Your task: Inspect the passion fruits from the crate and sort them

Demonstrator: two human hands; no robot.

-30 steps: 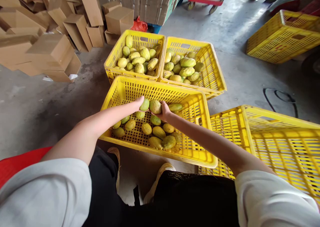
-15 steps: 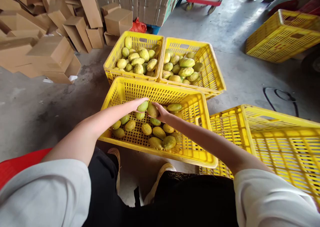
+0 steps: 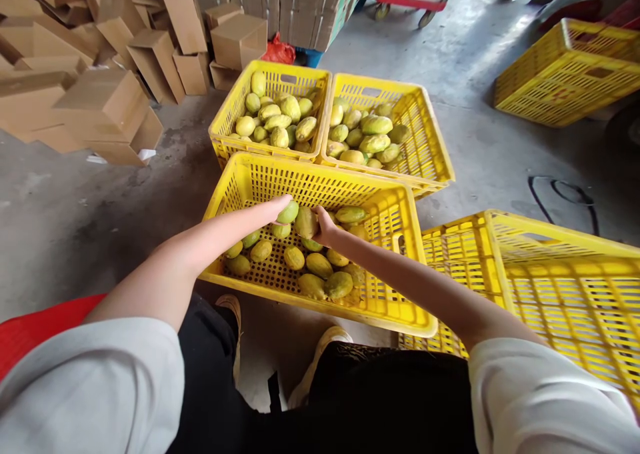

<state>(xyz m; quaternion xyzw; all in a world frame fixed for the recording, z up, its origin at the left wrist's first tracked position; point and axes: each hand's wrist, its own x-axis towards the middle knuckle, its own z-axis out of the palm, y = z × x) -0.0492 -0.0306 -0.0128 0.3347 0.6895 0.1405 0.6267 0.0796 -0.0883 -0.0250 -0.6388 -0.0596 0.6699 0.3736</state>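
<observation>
Both arms reach into the near yellow crate (image 3: 320, 317), where several yellow-green papayas lie loosely on the perforated bottom. My left hand (image 3: 279, 207) is closed around a green papaya (image 3: 289, 212), its fingers mostly hidden behind the fruit. Just to the right, my right hand (image 3: 326, 228) grips a browner papaya (image 3: 305, 223) from its right side. The two held fruits are close together near the far half of the crate. Below them lie another papaya (image 3: 293, 258) and a larger group toward the near right corner.
Behind stand a left crate (image 3: 220, 137) and a right crate (image 3: 435, 134), each holding papayas. Another yellow crate (image 3: 493, 261) is at my right. Cardboard boxes (image 3: 100, 104) pile at the left. A cart (image 3: 410, 1) and black hose (image 3: 565, 191) are farther off.
My right hand has shifted slightly, its fingers now less spread over the top of its papaya. My left hand stays on the green papaya. The whole view has moved a little.
</observation>
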